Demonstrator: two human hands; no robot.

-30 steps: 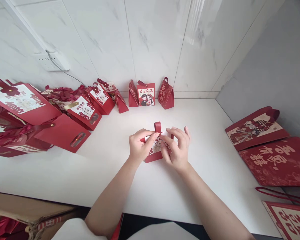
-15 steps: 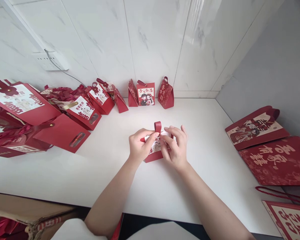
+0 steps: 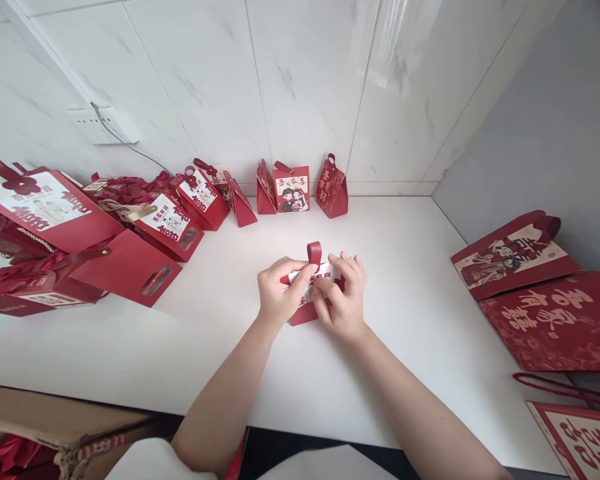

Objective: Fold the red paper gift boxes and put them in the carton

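A small red gift box (image 3: 304, 316) with a white printed label stands on the white table in front of me. A red ribbon loop (image 3: 315, 253) rises from its top. Its upper left part is gripped by my left hand (image 3: 280, 288), the thumb pressed on the front close to the foot of the loop. Over the right side of the label, my right hand (image 3: 344, 297) has its thumb and forefinger bent together in a pinch. Whatever may lie between those fingertips is too small to make out. The other fingers curl at the box's upper right edge.
Several red gift boxes (image 3: 203, 197) crowd the left side, and a few more (image 3: 293, 189) stand along the tiled wall. Red gift bags (image 3: 555, 320) lean at the right. An open cardboard carton (image 3: 55, 413) sits below the table's front left edge.
My right hand has shifted slightly left and down, its forefinger moving from the foot of the loop onto the label. The left hand keeps its hold on the box.
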